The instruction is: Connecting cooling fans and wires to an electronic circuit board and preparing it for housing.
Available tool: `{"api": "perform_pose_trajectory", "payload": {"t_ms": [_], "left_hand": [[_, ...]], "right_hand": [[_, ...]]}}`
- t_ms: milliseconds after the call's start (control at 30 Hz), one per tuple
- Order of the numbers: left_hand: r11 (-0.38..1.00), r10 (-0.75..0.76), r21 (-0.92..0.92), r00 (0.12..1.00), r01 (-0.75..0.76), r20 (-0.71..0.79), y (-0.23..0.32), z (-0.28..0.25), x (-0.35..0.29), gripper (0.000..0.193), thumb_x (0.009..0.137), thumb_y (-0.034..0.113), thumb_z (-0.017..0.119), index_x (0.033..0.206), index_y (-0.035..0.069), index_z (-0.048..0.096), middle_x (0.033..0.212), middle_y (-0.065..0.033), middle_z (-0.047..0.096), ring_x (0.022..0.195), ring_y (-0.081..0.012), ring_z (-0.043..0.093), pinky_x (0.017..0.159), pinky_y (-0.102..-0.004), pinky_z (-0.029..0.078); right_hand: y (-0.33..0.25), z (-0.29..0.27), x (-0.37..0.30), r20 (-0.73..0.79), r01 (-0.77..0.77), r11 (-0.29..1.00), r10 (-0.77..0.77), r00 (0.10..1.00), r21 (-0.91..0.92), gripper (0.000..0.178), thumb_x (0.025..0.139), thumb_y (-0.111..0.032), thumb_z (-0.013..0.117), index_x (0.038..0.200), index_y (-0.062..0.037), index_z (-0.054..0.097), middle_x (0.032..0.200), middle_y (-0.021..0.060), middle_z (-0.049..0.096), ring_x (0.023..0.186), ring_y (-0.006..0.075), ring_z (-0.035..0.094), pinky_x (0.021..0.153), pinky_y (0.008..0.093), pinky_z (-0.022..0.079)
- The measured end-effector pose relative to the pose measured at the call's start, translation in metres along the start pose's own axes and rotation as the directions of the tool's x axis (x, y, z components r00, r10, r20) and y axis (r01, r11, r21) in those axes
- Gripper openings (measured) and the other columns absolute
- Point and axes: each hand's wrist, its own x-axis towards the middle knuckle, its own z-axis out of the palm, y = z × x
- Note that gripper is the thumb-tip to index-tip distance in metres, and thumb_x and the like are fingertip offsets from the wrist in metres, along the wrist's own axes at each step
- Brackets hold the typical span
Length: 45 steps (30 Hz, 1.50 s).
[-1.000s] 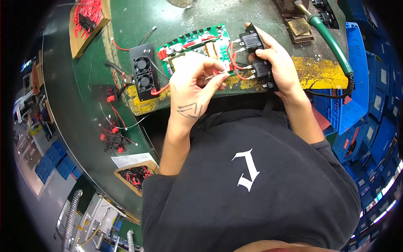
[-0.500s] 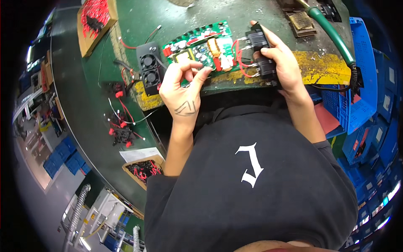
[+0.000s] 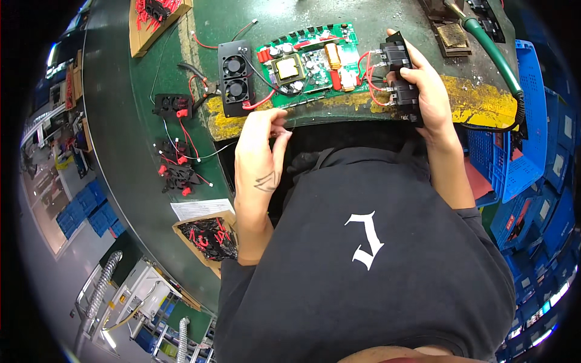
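Note:
My right hand (image 3: 431, 97) grips a black socket panel (image 3: 404, 81) at the right end of the circuit board, thumb across its face. Red wires (image 3: 370, 75) run from the panel's terminals to the green circuit board (image 3: 315, 78), which lies on the bench. At the board's left end stands a black panel with two fans (image 3: 235, 78), joined to it by a black and a red wire. Just off the bench's front edge, my left hand (image 3: 259, 154) has thumb and fingertips pinched close together. Whatever is between those fingertips is too small to make out.
Pliers (image 3: 209, 88) and loose fans with red-tipped wires (image 3: 175, 106) lie left of the fan panel. Cardboard boxes of cables (image 3: 209, 239) stand farther left. A green-handled soldering iron (image 3: 487, 51), a sponge stand (image 3: 451, 39) and a blue basket (image 3: 526, 133) are at right.
My left hand has drawn back from over the board toward the bench's front edge, uncovering the board's near left part. My right hand still grips the socket panel. The whole view has shifted slightly.

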Motion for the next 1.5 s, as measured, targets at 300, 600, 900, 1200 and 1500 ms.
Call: {"api": "perform_pose_trajectory", "payload": {"t_ms": [300,600,900,1200,1500], "left_hand": [[0.961,0.273,0.001,0.953,-0.276,-0.134,-0.002,0.022,0.014,0.011,0.083,-0.003,0.076,0.093,0.002,0.072,0.084,-0.0118,0.068,0.073,-0.0268,0.066,0.068,-0.033,0.053],[0.951,0.272,-0.069,0.924,-0.3,-0.269,0.004,0.044,0.033,0.012,0.081,0.001,0.081,0.092,0.006,0.077,0.071,-0.0049,0.059,0.062,-0.0175,0.055,0.058,-0.0284,0.044],[0.776,0.055,-0.605,0.975,-0.176,-0.214,-0.002,0.064,0.036,0.01,0.091,-0.003,0.074,0.101,-0.004,0.074,0.085,-0.0011,0.07,0.069,-0.0022,0.057,0.063,-0.0161,0.043],[0.89,0.17,-0.382,0.958,-0.25,-0.23,-0.004,0.081,0.034,0.017,0.084,-0.002,0.08,0.101,0.001,0.079,0.079,-0.003,0.065,0.068,-0.0086,0.057,0.061,-0.0219,0.045],[0.855,0.499,-0.075,0.854,-0.512,-0.147,-0.001,0.094,0.031,0.023,0.085,-0.001,0.074,0.107,0.003,0.075,0.084,-0.0081,0.063,0.08,-0.0257,0.06,0.073,-0.0346,0.049]], "right_hand": [[0.003,0.001,-0.005,-0.02,0.009,1.0,-0.01,1.0,-0.009,0.065,0.092,-0.011,0.046,0.157,-0.0044,0.041,0.098,0.0039,0.061,0.08,0.0056,0.056,0.066,0.0197,0.052],[0.005,0.006,-0.004,-0.011,0.041,0.999,-0.041,0.999,-0.019,0.064,0.092,-0.012,0.047,0.155,-0.0035,0.044,0.103,0.0032,0.064,0.085,0.0063,0.058,0.076,0.0185,0.049],[0.019,-0.002,-0.004,0.012,0.064,0.997,-0.064,0.998,0.033,0.06,0.094,-0.008,0.048,0.153,-0.0024,0.045,0.117,0.0056,0.063,0.092,0.0075,0.059,0.081,0.0199,0.05],[0.018,0.027,-0.003,-0.118,0.179,0.96,-0.156,0.981,0.216,0.054,0.092,-0.004,0.047,0.145,0.0052,0.049,0.121,0.0091,0.066,0.103,0.0139,0.061,0.092,0.0239,0.047],[0.032,0.041,-0.009,-0.267,0.315,0.94,-0.272,0.924,0.134,0.053,0.096,-0.003,0.047,0.148,0.0077,0.045,0.127,0.0091,0.063,0.103,0.012,0.058,0.092,0.022,0.044]]}}
